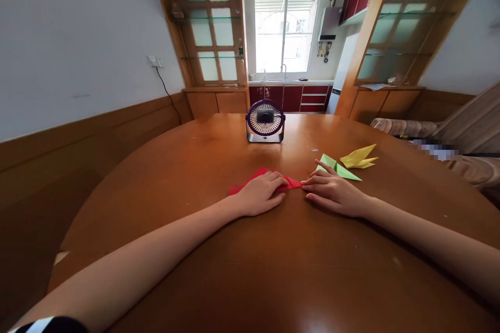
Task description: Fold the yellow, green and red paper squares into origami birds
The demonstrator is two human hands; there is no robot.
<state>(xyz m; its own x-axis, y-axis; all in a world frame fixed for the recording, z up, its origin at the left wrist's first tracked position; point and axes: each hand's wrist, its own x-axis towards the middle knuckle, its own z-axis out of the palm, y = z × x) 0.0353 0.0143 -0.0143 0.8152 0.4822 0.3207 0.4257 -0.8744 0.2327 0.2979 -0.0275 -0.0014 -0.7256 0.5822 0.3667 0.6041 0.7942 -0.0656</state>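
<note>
A folded piece of red paper (pixel 249 179) lies on the wooden table, with a narrow pointed end to the right. My left hand (pixel 262 192) rests over its middle and covers part of it, fingers laid on the paper and thumb apart on the table side. My right hand (pixel 335 191) touches the red tip with its fingertips; its index finger is raised and the thumb stands apart. Just behind my right hand is a folded light green paper shape (pixel 347 172), partly hidden by the fingers. Beyond it, to the right, lies a folded yellow paper shape (pixel 358 156).
A small purple desk fan (pixel 265 119) stands on the far side of the round wooden table (pixel 250 270). A cushioned seat with striped fabric (pixel 406 127) is at the right. Behind are wooden shelves and a kitchen with a window.
</note>
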